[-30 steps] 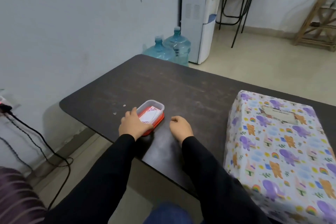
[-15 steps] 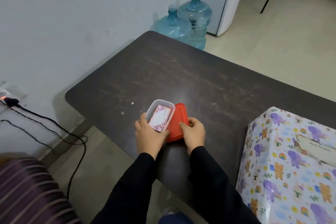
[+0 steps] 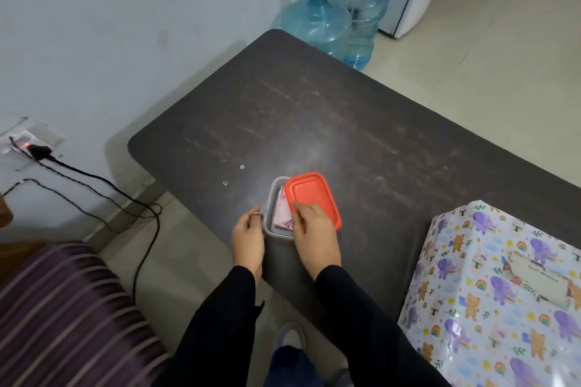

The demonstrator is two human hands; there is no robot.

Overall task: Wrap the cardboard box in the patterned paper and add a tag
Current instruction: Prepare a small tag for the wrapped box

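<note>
Cardboard box [image 3: 490,308] wrapped, tagged — right hand [image 3: 317,236] pinches the orange plastic lid [image 3: 314,195], now over the clear plastic tub [image 3: 267,217]; left hand [image 3: 248,239] slack alongside.

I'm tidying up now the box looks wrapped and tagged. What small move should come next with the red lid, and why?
Probably shift the red lid left until it sits square over the clear container. The right hand holds it offset to the right, leaving the patterned cards inside uncovered; the left hand is beside the container's left wall.
</note>
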